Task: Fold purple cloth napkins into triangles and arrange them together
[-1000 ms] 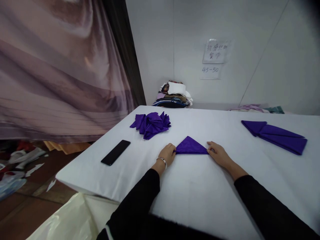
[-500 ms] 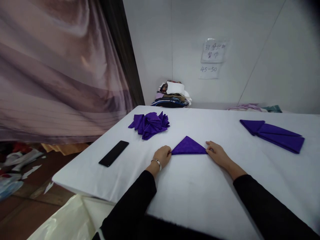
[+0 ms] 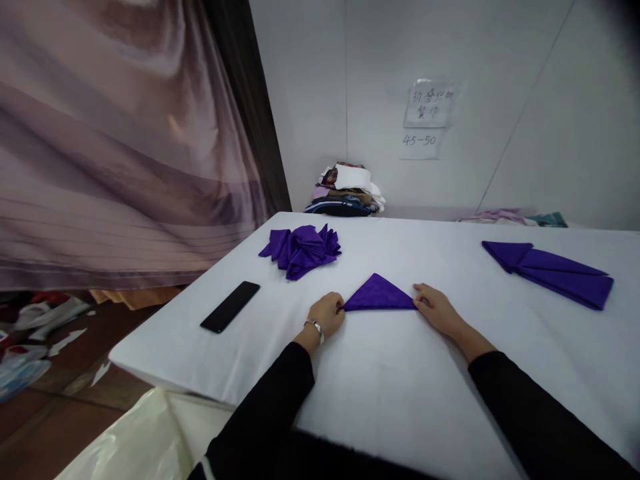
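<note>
A purple cloth napkin (image 3: pixel 379 295), folded into a triangle, lies on the white-covered table (image 3: pixel 395 387) with its long edge toward me. My left hand (image 3: pixel 326 313) pinches its left corner; a silver bracelet is on that wrist. At the opposite corner, my right hand (image 3: pixel 437 308) grips the tip between thumb and fingers. Behind and to the left is a bunched heap of purple cloth (image 3: pixel 303 250). Toward the right lies another purple napkin (image 3: pixel 550 270), folded into a long shape.
A black phone (image 3: pixel 230 307) rests near the table's left side. Stacked clothes (image 3: pixel 347 190) stand by the wall beyond the far edge, with more fabric (image 3: pixel 500 216) farther right. A pinkish curtain (image 3: pixel 115 147) hangs at left. Handwritten paper signs (image 3: pixel 427 107) are on the wall.
The view has shifted very slightly. Both hands keep hold of the triangle's corners, and the napkin's shape looks the same.
</note>
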`<state>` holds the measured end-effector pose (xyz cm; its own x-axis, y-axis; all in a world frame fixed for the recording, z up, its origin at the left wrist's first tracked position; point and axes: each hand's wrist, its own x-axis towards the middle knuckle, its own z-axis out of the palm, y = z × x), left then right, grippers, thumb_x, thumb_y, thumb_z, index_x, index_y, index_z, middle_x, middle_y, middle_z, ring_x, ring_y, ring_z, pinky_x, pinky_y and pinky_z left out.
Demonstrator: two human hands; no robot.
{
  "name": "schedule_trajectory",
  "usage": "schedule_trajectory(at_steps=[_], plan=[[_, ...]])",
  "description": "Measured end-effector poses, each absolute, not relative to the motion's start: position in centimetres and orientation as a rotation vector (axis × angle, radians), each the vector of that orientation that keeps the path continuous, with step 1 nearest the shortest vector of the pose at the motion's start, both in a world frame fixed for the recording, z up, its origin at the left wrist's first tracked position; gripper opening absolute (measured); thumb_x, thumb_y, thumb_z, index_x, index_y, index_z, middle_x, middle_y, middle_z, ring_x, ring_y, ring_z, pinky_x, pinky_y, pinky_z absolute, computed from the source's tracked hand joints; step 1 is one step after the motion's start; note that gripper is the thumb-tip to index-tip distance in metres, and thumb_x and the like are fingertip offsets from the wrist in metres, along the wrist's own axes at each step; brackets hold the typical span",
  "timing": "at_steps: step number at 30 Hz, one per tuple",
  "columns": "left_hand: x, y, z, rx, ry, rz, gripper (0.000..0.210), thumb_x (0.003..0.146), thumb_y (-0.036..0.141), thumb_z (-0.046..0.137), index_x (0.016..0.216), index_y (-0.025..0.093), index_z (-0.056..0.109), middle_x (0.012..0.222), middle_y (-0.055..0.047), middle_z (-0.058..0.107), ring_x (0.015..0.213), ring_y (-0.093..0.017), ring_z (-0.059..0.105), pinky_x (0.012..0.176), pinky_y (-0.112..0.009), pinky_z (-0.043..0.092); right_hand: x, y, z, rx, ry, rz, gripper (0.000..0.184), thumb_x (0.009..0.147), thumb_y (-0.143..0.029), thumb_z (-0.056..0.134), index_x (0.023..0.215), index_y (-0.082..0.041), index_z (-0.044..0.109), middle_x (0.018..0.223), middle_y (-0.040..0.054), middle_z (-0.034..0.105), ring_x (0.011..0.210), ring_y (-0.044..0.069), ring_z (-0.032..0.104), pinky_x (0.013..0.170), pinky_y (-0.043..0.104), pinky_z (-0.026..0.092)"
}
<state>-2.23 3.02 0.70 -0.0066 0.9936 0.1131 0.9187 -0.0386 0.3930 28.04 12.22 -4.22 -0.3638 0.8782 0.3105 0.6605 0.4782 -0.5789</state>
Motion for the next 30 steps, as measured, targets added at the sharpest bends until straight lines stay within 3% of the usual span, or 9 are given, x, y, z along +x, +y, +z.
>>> schedule_trajectory(at_steps=[7, 13, 30], plan=[[-1.8, 3.2, 0.8, 2.023, 1.982, 0.628, 0.02, 0.072, 0.036, 0.059, 0.087, 0.024, 0.054, 0.088, 0.002, 0.057, 0.079, -0.013, 0.055, 0.07, -0.025, 0.042, 28.0, 12.2, -4.1, -1.279, -2.154, 0.485, 0.013, 0.075, -0.032, 0.046, 0.07, -0.022, 0.053, 0.117, 0.0077, 0.056, 0.12, 0.024, 0.041, 0.098, 0.044, 0.031], [-1.9, 4.1, 0.2, 2.075, 1.967, 0.637, 0.006, 0.076, 0.022, 0.052, 0.082, 0.023, 0.053, 0.087, 0.003, 0.057, 0.079, -0.012, 0.054, 0.071, -0.024, 0.042, 28.0, 12.1, -4.1, -1.277, -2.154, 0.468, 0.013, 0.076, -0.032, 0.045, 0.069, -0.023, 0.052, 0.119, 0.0076, 0.055, 0.119, 0.025, 0.042, 0.097, 0.043, 0.032], [-2.9, 3.9, 0.2, 2.321, 1.808, 0.473, 0.023, 0.076, 0.01, 0.042, 0.091, 0.023, 0.054, 0.094, -0.001, 0.056, 0.085, -0.014, 0.053, 0.077, -0.025, 0.042, 28.0, 12.1, -3.9, -1.288, -2.149, 0.5, 0.01, 0.075, -0.03, 0.047, 0.071, -0.022, 0.053, 0.118, 0.0079, 0.055, 0.121, 0.024, 0.04, 0.099, 0.044, 0.03]])
